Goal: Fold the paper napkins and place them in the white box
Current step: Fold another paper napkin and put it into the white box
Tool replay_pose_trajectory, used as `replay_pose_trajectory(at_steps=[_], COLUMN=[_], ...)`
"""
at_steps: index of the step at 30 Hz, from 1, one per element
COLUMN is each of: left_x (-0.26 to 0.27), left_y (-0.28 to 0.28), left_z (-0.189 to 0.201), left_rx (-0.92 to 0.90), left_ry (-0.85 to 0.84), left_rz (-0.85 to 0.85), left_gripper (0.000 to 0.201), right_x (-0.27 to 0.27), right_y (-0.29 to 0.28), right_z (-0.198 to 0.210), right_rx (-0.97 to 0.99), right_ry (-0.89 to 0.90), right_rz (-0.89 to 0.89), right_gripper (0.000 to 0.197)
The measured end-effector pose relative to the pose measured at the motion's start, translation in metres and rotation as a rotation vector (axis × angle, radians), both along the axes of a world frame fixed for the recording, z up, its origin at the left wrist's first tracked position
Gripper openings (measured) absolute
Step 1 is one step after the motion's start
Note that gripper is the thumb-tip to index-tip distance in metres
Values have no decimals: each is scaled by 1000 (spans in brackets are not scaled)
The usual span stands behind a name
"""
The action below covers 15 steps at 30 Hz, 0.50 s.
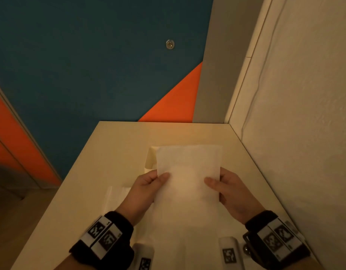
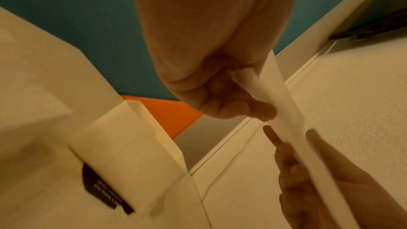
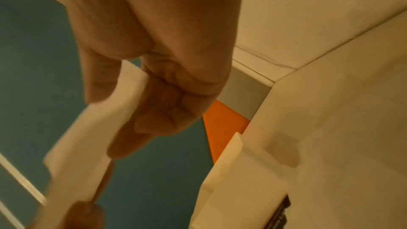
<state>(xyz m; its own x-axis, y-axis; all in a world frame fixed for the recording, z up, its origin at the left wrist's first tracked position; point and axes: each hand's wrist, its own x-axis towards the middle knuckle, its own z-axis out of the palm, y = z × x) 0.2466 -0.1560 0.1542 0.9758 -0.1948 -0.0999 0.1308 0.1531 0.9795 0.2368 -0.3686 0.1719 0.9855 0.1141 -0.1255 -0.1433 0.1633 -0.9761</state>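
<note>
Hands hold a paper napkin (image 1: 187,184) taut above the surface (image 1: 113,152): left hand (image 1: 144,189) and right hand (image 1: 229,191) each pinch a side edge, likely readying a fold. Beyond it sits the white box (image 1: 150,159), its contents hidden by the napkin.

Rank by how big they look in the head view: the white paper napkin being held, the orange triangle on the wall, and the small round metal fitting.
1. White paper napkin, held by both hands, nearest the camera
2. Orange triangle, farther off, so possibly bigger really
3. Small round metal fitting
</note>
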Motion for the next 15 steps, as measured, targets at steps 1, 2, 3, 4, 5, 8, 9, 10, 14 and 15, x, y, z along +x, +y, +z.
replay_pose_trajectory(at_steps=[1, 2, 3, 4, 5, 8, 9, 10, 14, 15], left_x=[2, 4, 6, 7, 8, 9, 10, 10, 10, 9], left_y=[2, 3, 5, 7, 8, 12, 14, 15, 18, 17], left_z=[1, 2, 3, 3, 4, 6, 8, 9, 14, 15], left_rx=[3, 9, 6, 1, -5, -13, -11, -9, -61, -79], left_ry=[-14, -25, -33, -35, -35, -3, 11, 22, 62, 71], left_rz=[4, 1, -13, -29, -50, -99, -113, -131, -174, -180], left_gripper=[22, 22, 23, 24, 24, 25, 29, 34, 35, 34], right_x=[0, -1, -1, -1, -1, 0, 0, -1, -2, -2], right_y=[-1, -3, -3, -4, -5, -7, -7, -9, -9, -9], right_z=[-2, -5, -7, -9, -10, -8, -6, -5, 3, 4], right_rx=[-27, -37, -27, -2, 23, 29, 2, -29, -109, -92], right_ry=[2, 0, -2, -5, -10, -30, -36, -45, -77, -68], right_rz=[9, 9, 0, -13, -25, -42, -49, -50, -34, -42], right_gripper=[29, 29, 29, 32, 35, 23, 22, 27, 42, 41])
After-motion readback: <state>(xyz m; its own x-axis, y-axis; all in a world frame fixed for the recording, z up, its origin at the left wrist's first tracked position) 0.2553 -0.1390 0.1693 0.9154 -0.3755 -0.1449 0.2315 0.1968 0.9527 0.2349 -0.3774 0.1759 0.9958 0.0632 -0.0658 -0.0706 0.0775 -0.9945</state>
